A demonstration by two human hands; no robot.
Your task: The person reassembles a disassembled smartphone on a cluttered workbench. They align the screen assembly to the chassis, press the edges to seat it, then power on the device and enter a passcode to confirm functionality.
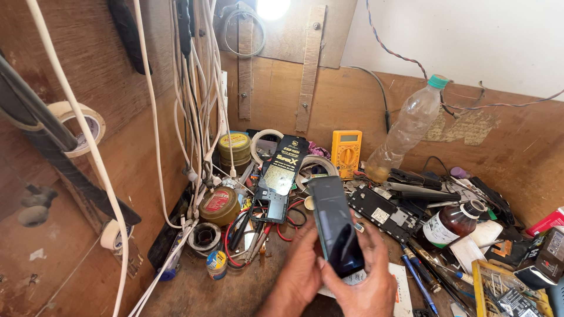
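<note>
— What sort of place is this?
— A small electronics repair workshop. A plywood bench [235, 293] sits boxed in by wooden walls, with white cables [194, 117] hanging down.
— What else shows it?
— A yellow multimeter [346, 152], tape rolls [82, 126], tins of soldering paste [219, 205], screwdrivers [420, 282], and opened phone parts [382, 214] strewn about
</note>
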